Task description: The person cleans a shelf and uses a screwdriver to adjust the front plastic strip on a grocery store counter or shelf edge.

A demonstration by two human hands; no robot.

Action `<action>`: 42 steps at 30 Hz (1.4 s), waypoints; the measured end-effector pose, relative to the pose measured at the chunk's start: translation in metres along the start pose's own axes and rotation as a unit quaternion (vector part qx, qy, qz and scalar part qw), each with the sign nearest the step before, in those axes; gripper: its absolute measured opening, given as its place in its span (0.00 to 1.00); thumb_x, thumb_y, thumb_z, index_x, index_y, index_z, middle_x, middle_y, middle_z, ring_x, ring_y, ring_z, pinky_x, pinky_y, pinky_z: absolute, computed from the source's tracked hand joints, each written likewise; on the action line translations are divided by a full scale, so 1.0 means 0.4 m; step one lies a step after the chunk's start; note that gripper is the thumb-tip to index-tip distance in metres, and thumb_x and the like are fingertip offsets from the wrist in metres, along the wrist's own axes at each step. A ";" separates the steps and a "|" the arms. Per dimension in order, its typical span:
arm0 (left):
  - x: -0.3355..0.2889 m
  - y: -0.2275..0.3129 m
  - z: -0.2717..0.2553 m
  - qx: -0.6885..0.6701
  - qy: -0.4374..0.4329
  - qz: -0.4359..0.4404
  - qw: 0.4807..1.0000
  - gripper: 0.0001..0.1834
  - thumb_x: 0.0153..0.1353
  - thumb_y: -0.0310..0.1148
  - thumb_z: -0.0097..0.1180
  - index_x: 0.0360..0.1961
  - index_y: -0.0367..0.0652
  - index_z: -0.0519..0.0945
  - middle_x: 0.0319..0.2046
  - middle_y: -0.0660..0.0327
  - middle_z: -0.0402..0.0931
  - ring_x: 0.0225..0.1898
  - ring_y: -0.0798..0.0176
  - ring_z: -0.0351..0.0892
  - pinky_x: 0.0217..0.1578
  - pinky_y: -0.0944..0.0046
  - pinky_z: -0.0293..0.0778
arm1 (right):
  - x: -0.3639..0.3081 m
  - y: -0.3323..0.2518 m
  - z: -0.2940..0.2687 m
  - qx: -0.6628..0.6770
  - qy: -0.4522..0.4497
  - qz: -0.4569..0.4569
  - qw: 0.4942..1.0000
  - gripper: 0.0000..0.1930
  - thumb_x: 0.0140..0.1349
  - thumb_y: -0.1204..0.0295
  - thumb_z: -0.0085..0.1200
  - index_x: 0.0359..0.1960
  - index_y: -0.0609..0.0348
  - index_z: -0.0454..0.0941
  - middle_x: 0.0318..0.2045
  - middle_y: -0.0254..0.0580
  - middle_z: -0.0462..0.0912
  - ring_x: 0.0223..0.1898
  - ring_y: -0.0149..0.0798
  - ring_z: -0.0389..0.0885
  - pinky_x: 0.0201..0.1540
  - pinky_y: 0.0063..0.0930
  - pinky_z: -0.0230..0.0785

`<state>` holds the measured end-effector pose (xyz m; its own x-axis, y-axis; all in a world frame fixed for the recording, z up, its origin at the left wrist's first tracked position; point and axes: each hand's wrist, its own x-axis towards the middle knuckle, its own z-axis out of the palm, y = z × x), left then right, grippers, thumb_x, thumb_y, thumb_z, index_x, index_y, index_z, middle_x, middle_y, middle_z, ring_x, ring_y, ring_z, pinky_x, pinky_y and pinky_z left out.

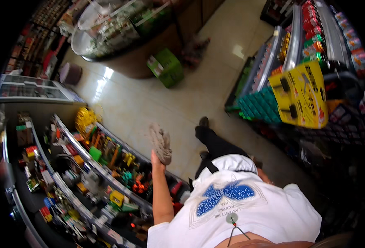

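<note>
My left arm reaches forward over the aisle beside the left shelves. At its end my left hand (154,158) is closed round a crumpled grey-beige cloth (161,142), which covers most of the fingers. The cloth sticks up past the hand, apart from the shelf goods. My right hand (265,176) hangs low at my right side, mostly hidden behind my white shirt. Its fingers do not show, so I cannot make out whether it holds anything.
Tiered shelves (79,173) of small mixed goods run along the left. At the right stand shelves of drink cans (312,27), with a yellow card (301,95) and a teal basket (259,105). A green box (166,68) sits on the tiled floor beside a rounded counter (128,62).
</note>
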<state>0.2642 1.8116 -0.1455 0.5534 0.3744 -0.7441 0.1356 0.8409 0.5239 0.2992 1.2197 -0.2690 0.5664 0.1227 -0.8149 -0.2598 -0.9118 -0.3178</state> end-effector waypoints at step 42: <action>1.164 0.104 1.855 0.490 -0.290 -0.378 0.730 0.24 0.69 0.45 0.36 0.56 0.45 0.74 0.51 0.58 0.77 0.52 0.55 0.76 0.53 0.53 0.73 | 0.478 -1.153 -0.235 0.343 0.037 0.344 0.873 0.31 0.45 0.47 0.65 0.41 0.64 0.80 0.38 0.59 0.82 0.42 0.59 0.81 0.44 0.45 0.73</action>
<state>1.1374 1.7311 -0.1624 0.2331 -0.5195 -0.8220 0.9479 -0.0674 0.3115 0.6009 1.6269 -0.2326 0.1346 -0.4096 -0.9023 -0.9517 -0.3070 -0.0026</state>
